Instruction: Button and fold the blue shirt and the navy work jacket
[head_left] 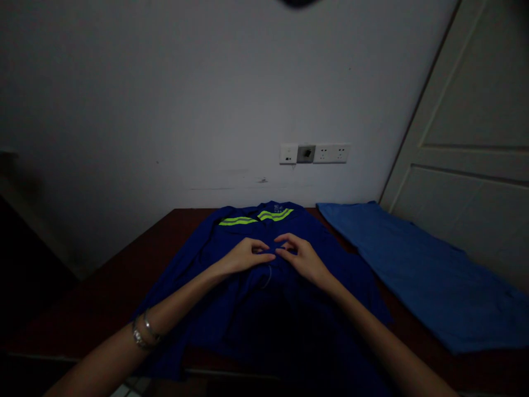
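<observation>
A dark blue long-sleeved work jacket (243, 234) lies spread on the table, its collar toward the wall and yellow-green striped bands across the chest. Over its middle, my left hand (248, 255) is curved, with a gap between thumb and forefinger. Facing it from the other side is my right hand (303, 259), its fingers bent and thumb apart in the same way. The fingertips of both hands nearly meet just above the cloth. No held item shows in either hand. Deep shadow hides the jacket's lower part.
The dark red table (165, 234) stands against a pale wall (165, 99). A lighter blue folded cloth (417, 275) lies on the right, beside a pale panelled door (467, 110). Wall sockets (330, 153) sit above the table's back edge. The lower left is very dark.
</observation>
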`<state>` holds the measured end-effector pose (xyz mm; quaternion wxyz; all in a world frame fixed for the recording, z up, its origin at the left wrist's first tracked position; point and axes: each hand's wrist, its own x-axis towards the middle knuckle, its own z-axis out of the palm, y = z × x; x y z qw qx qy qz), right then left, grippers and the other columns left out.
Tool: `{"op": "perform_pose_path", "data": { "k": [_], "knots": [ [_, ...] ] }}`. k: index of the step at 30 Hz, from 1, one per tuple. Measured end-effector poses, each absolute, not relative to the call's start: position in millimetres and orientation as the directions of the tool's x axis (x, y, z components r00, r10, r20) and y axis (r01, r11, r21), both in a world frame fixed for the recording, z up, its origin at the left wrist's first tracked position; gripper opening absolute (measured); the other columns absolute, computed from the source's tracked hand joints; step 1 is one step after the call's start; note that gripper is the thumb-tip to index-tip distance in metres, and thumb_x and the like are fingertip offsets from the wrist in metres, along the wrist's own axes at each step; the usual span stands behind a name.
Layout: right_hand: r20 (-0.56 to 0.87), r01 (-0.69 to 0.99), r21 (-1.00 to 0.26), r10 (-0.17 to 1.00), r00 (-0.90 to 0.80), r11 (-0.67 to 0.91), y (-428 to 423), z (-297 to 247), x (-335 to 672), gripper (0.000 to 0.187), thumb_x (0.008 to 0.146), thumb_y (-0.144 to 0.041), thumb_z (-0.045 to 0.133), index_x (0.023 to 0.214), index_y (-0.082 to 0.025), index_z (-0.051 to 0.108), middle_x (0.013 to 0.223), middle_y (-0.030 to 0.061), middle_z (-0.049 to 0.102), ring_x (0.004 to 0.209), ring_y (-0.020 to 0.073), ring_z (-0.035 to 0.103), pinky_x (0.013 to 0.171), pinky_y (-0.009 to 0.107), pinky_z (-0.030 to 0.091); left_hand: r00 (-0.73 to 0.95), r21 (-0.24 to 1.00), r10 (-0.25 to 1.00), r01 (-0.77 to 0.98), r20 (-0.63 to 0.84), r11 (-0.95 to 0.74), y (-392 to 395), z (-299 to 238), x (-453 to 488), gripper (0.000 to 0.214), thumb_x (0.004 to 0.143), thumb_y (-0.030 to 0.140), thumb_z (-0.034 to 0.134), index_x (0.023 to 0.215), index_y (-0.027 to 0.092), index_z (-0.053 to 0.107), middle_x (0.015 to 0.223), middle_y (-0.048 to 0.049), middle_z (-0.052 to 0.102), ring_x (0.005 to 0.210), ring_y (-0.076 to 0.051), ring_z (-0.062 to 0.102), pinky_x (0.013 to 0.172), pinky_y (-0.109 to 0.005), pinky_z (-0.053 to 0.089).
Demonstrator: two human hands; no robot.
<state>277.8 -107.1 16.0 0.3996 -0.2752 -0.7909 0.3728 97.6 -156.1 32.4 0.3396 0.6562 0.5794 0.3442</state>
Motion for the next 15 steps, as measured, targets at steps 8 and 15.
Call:
{"op": "perform_pose_path", "data": {
  "k": [8,15],
  "knots": [
    [0.301,0.019,-0.929,0.782,-0.545,0.37,-82.4,5.2,273.7,0.038,0.07,-0.04,0.061,0.097,-0.014,0.054,0.053,-0.0085,0.045,0.047,0.0073,0.041,0.047,0.02,0.031,0.089,0.968,0.986,0.223,-0.137,0.115,-140.2,29.5,92.5,0.034,0.058,0.045,0.072,0.069,0.013,0.067,0.058,0.0009,0.062,0.051,-0.01,0.05,0.052,-0.021,0.036],
    [0.429,0.172,-0.847,0.838,-0.339,0.503,-115.1,20.6,288.8,0.054,0.07,-0.046,0.061,0.114,-0.016,0.05,0.103,0.0101,0.062,0.086,0.0179,0.059,0.075,0.032,0.047,0.067,0.958,0.964,-0.115,-0.257,0.263,-120.2,25.7,76.1,0.032,0.057,0.033,0.076,0.079,0.012,0.069,0.079,-0.0066,0.07,0.067,-0.016,0.062,0.069,-0.027,0.048]
  ]
}}
